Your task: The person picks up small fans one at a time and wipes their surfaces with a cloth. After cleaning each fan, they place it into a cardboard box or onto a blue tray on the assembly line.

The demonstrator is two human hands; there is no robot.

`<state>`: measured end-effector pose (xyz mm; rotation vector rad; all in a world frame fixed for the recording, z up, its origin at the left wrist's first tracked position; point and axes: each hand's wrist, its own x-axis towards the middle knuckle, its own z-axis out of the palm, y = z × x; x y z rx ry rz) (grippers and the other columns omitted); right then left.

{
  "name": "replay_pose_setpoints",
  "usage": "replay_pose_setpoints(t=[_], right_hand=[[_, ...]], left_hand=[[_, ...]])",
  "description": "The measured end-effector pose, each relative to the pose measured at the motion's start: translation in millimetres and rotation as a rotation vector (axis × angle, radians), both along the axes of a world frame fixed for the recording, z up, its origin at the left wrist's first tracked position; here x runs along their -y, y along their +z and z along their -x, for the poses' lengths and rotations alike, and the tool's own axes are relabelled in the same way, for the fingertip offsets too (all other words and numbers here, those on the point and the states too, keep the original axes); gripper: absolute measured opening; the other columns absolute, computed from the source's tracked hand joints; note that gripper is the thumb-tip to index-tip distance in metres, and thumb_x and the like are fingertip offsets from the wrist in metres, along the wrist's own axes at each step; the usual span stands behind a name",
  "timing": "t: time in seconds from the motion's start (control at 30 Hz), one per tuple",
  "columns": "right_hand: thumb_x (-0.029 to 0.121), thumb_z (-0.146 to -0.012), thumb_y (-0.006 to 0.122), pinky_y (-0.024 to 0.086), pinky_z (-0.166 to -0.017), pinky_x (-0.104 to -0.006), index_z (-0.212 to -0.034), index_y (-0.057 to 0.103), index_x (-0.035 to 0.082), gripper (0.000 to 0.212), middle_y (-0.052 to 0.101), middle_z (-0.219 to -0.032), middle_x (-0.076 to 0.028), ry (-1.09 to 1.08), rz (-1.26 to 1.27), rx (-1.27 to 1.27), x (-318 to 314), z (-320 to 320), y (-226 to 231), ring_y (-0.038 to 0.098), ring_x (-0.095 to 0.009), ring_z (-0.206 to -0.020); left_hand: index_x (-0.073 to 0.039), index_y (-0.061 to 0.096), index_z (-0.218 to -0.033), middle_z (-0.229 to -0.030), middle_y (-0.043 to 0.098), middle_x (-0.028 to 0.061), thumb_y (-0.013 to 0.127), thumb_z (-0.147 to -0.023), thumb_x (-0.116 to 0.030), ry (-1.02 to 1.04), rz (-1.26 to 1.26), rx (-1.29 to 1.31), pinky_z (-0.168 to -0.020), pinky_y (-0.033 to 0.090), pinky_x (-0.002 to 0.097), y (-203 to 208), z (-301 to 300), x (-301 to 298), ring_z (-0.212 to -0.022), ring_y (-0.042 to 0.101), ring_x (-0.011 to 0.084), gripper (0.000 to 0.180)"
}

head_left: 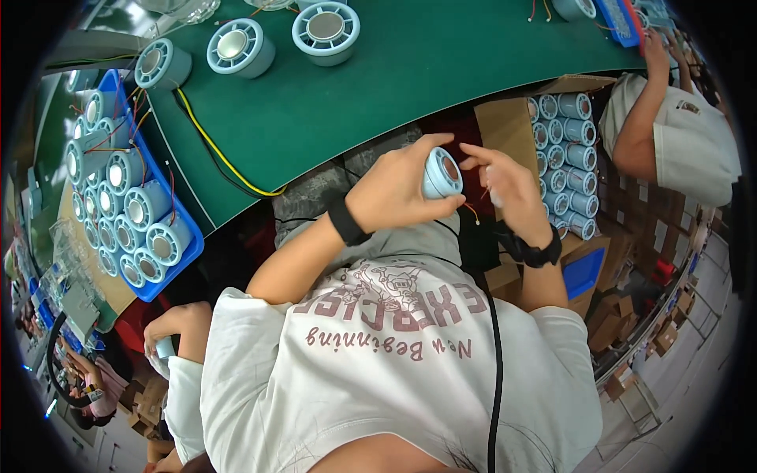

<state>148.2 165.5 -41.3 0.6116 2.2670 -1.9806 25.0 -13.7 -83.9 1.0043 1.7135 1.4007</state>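
My left hand (400, 183) is closed round a light-blue round housing (435, 178), thumb below and fingers above. The housing is held tilted over my lap, its spoked end with a dark reddish-brown centre facing right. Short thin wires (471, 211) with a small plug hang beside it. Just to the right, my right hand (509, 185) is apart from the housing, its fingers bent and spread, with the index finger pointing towards it. Something white covers one of its fingertips. On the green tabletop ahead stand similar housings (326, 33) with silver discs in their spoked tops.
At left, a blue tray (185, 254) carries several wired housings. A cardboard box (505, 130) at right holds stacked rows of them. A yellow cable (225, 154) crosses the green table (378, 94). Co-workers sit on both sides; one arm (643, 106) reaches to a blue bin.
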Motion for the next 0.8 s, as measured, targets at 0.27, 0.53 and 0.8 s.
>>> replay_pose_setpoints(t=[0.27, 0.53, 0.8], right_hand=[[0.025, -0.068, 0.078, 0.050, -0.068, -0.0287, -0.114, 0.061, -0.003, 0.057, 0.063, -0.095, -0.011, 0.391, -0.529, -0.352, 19, 48, 58, 0.059, -0.019, -0.074], [0.033, -0.058, 0.085, 0.050, -0.061, -0.0274, -0.102, 0.063, 0.000, 0.059, 0.063, -0.084, -0.009, 0.341, -0.566, -0.496, 36, 70, 79, 0.060, -0.019, -0.068], [0.034, -0.059, 0.084, 0.048, -0.069, -0.0236, -0.105, 0.060, -0.001, 0.063, 0.063, -0.090, -0.006, 0.085, -0.344, -0.546, 27, 76, 68, 0.059, -0.013, -0.076]], left_hand=[[0.006, 0.029, -0.140, -0.101, 0.060, 0.0211, 0.081, -0.066, -0.020, 0.084, -0.083, -0.493, -0.078, 0.052, 0.0409, 78, 15, 28, -0.091, 0.061, 0.0373, 0.095], [0.005, 0.014, -0.147, -0.100, 0.058, 0.0200, 0.083, -0.057, -0.001, 0.220, -0.126, -0.437, -0.080, 0.049, 0.0408, 106, 8, 54, -0.091, 0.058, 0.0378, 0.113], [0.000, 0.011, -0.149, -0.109, 0.061, 0.0189, 0.084, -0.060, 0.002, 0.312, -0.023, -0.617, -0.082, 0.050, 0.0395, 99, 22, 64, -0.091, 0.062, 0.0341, 0.115]])
